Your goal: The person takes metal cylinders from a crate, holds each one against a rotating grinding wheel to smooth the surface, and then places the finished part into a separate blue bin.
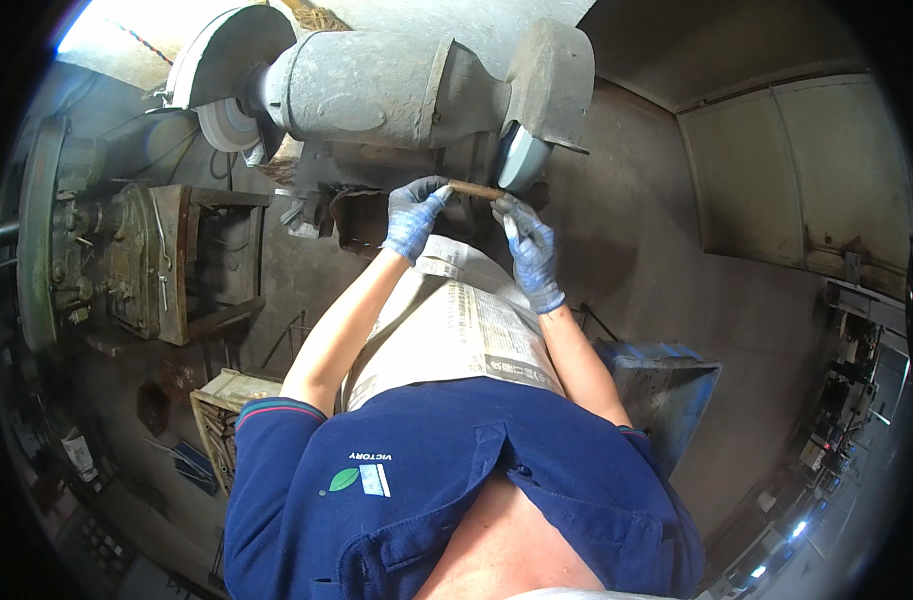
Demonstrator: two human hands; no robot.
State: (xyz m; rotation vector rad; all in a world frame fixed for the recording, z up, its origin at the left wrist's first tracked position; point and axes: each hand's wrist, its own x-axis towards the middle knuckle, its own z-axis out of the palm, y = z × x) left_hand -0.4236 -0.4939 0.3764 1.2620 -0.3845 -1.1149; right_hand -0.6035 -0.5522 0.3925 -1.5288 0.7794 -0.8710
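Note:
A short, thin brown bar (474, 189) spans my two gloved hands, just below the right wheel of a grey bench grinder (361, 85). Its left end is gripped in my left hand (412, 217), while my right hand (529, 245) pinches the right end. Both gloves are blue and grey. The pale grinding wheel (524, 162) sits under a metal guard, with the bar's right end close to its lower edge; I cannot tell whether they touch. Sheets of newspaper (456, 335) cover my lap beneath my forearms.
A second, white wheel (228, 127) is at the grinder's left end. Heavy green-grey machinery (126, 255) stands at the left. Beside me are a crate of metal pieces (216, 410) on the left and a blue metal bin (668, 372) on the right. Tall panels (786, 180) stand at far right.

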